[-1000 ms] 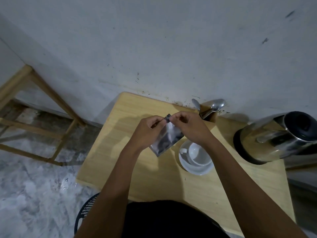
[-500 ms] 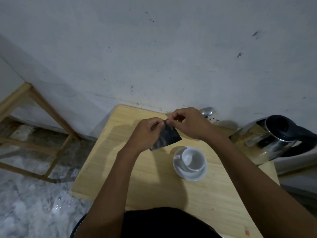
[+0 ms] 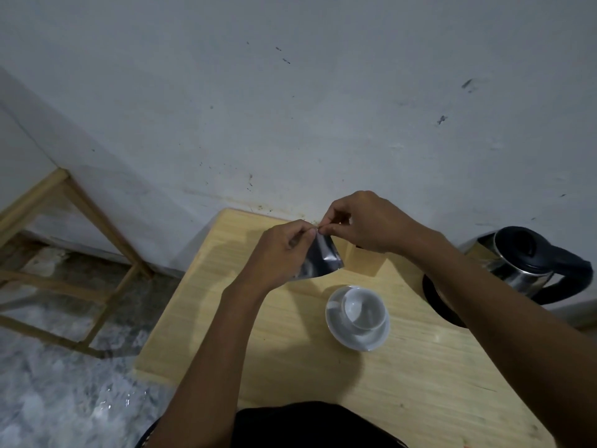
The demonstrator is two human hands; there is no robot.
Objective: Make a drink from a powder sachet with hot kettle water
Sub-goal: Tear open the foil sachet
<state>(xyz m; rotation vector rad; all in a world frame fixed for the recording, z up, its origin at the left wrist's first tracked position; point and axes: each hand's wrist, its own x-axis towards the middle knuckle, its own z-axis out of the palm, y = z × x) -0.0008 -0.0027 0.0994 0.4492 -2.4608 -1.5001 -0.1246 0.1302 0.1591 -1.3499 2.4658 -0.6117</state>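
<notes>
A small silvery sachet (image 3: 319, 260) hangs above the wooden table (image 3: 284, 360), held at its top edge by both hands. My left hand (image 3: 279, 253) pinches the top corner from the left, and my right hand (image 3: 365, 221) pinches the same edge from the right, fingertips almost touching. Below and to the right, an empty white cup (image 3: 363, 310) stands on a white saucer (image 3: 355, 337). A steel kettle with a black lid and handle (image 3: 529, 263) sits on its black base at the table's right end, partly hidden by my right forearm.
A pale wall (image 3: 290, 108) rises directly behind the table. A wooden frame (image 3: 64, 227) stands on the marbled floor to the left. My dark clothing fills the bottom middle of the view.
The view has shifted, so the table sits lower and further right in frame. Both hands have lifted slightly with the sachet, still pinching its top. The spoon by the wall is now hidden behind my right hand.
</notes>
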